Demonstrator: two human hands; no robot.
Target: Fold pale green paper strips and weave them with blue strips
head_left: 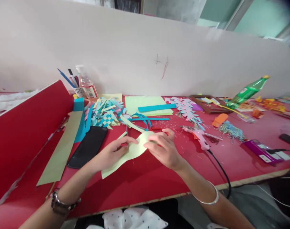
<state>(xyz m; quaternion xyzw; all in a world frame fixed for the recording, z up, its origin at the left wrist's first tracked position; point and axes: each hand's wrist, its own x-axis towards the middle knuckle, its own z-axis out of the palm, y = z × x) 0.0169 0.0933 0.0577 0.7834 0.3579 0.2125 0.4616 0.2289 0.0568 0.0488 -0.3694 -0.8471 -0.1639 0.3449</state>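
From my end I have a pale green paper strip (127, 156) bowed in a soft wave above the middle of the smooth red table (126, 194). My left hand (115, 152) pinches its edge, thumb and fingers nearly together; my right hand (162, 148) curls its fingers closed on the other end. Ahead sits a ruffled paper heap (109, 113), partly checkered blue and pale. Behind it, a small patterned cup (79, 93) holds pens (67, 79) beside a clear, red-labelled plastic bottle (88, 86). Farther right, a shallow brown tray (213, 111) has contents I cannot make out, near a tilted green plastic bottle (246, 93).
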